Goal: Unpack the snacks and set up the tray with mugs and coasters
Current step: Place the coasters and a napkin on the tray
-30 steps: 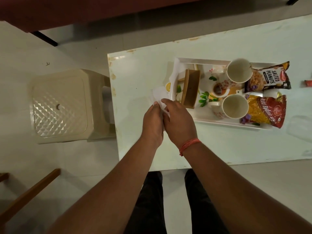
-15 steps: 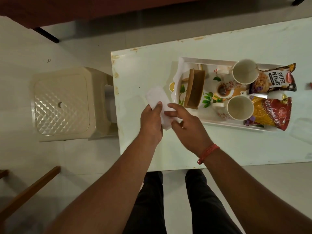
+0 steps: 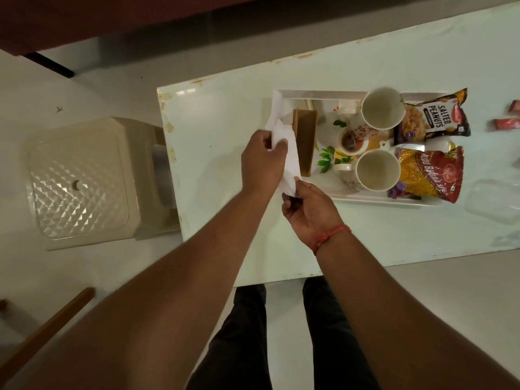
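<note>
A white tray lies on the pale table. On it stand two empty white mugs, a brown wooden coaster holder on edge, a salted peanuts packet and a red and yellow snack packet. My left hand and my right hand both pinch a white paper napkin, held stretched over the tray's left end beside the holder.
A cream plastic stool stands left of the table. A clear plastic wrapper lies at the table's right, red sachets beyond. A dark sofa edge runs along the top. A wooden rail sits lower left.
The napkin has risen from the table and shifted right over the tray's left end. My left hand moved up and away, my right hand dropped to its lower corner.
</note>
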Demonstrator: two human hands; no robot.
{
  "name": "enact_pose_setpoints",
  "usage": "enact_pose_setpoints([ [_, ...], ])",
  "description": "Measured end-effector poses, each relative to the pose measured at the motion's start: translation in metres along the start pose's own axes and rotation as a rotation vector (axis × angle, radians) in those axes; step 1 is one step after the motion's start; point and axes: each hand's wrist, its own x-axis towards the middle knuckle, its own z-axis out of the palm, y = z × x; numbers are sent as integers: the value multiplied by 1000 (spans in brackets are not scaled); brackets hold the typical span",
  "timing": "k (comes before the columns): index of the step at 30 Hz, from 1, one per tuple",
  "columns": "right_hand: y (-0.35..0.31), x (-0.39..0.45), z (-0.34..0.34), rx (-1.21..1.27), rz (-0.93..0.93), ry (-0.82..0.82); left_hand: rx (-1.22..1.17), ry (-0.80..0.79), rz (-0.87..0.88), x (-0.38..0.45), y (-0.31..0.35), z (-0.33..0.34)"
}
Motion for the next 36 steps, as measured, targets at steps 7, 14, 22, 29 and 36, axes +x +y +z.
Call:
enact_pose_setpoints([
  [7,-12,13,9,293,41,19,318,-22,307,47,44,23],
  [14,-11,26,16,364,-69,50,289,25,545,50,47,38],
  [22,-7,30,10,338,-30,172,449,93,483,65,32,46],
  [29,-11,42,16,322,-26,248,627,107,523,74,34,53],
  [36,-12,58,20,188,-47,318,653,67,518,80,36,57],
])
